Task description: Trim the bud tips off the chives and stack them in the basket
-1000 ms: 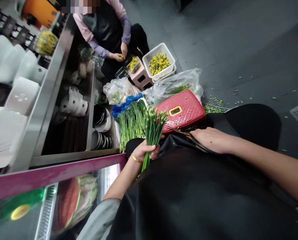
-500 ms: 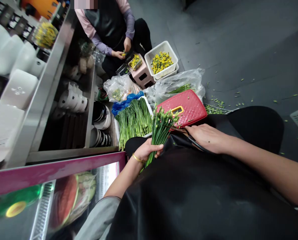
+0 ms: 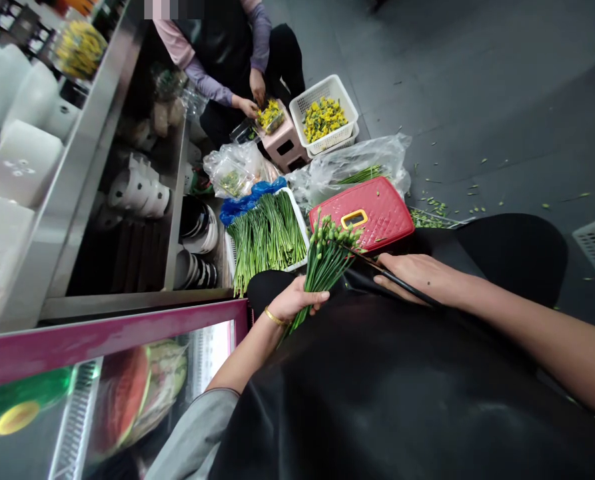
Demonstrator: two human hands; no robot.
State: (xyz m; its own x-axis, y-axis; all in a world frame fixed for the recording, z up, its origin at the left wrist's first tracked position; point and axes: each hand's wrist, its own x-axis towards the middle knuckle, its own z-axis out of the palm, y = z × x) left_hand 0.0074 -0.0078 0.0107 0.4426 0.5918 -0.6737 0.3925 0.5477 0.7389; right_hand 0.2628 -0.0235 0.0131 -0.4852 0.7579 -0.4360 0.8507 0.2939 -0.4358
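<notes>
A tight bunch of slender green stems topped with pale green buds (image 3: 326, 265) is held in the air above the lap, upright at a slant. Its long axis runs from the cut ends low beside the black apron (image 3: 402, 393) up and away to the right, the buds highest. The left hand (image 3: 302, 299) is clamped around its lower part, thumb across the stems. The right hand (image 3: 414, 272) lies to the right of the bunch, apart from the left and closed on long, thin, black-handled scissors (image 3: 408, 287). These point left across the slant, their tip at the stems just below the buds; whether the blades are parted is too small to tell.

Behind the buds sits a glossy red quilted box with a yellow-framed slot (image 3: 382, 207). To its left, a white plastic basket (image 3: 306, 232) holds more green stems (image 3: 267, 233), laid side by side. Beyond are a crumpled clear plastic bag (image 3: 377, 153), a pale pink stool (image 3: 282, 142) and a white lattice basket of yellow flowers (image 3: 346, 90), with a co-worker's hands (image 3: 258, 85) near the stool. Green clippings (image 3: 434, 203) dot the dark grey floor (image 3: 477, 87) at right; steel shelving (image 3: 100, 117) and a magenta-framed glass case (image 3: 127, 331) line the left.
</notes>
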